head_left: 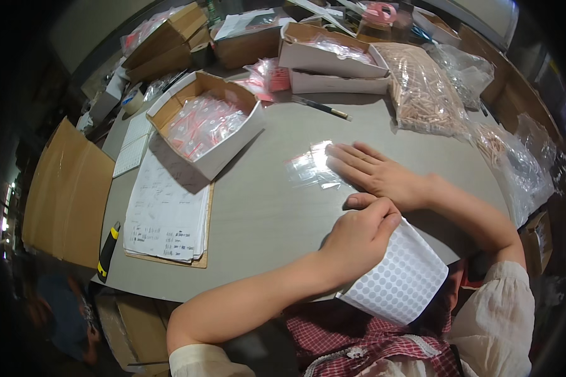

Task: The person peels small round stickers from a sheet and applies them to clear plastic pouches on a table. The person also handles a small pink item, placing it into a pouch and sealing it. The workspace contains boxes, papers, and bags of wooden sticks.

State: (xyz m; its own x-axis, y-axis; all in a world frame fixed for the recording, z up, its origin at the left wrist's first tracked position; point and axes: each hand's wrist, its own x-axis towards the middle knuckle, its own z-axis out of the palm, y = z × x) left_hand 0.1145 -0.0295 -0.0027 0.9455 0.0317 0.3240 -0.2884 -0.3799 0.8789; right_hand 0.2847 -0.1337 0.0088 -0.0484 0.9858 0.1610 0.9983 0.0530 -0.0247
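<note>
Left hand point(358, 242): forearm comes in from the near left, slanting far and right over the table point(258, 213); fingers curled in a loose fist, closed on the far end of the white sheet of round grey dots point(399, 276). Exact fingertip contact hidden by the knuckles. Sheet slopes from this hand toward the near right, across the near table edge and over the checked apron point(333, 330).

Right hand point(374, 176): forearm enters from the right, elbow bent; palm down, fingers extended and slightly spread, pointing left. Fingertips lie at the right side of the small clear bags point(305, 168), which are flat at mid-table. Right wrist is just beyond the left knuckles.

Surroundings: open white box point(236, 141) of bags at far left; clipped papers point(166, 207) nearer, partly under its shadow; yellow-and-black knife point(109, 251) at the left table edge. Black pen point(321, 107) beyond the clear bags. Stacked white boxes point(339, 83) farther still. Bag of thin wooden sticks point(427, 91) bounds the far right, crumpled clear plastic point(516, 176) nearer.
</note>
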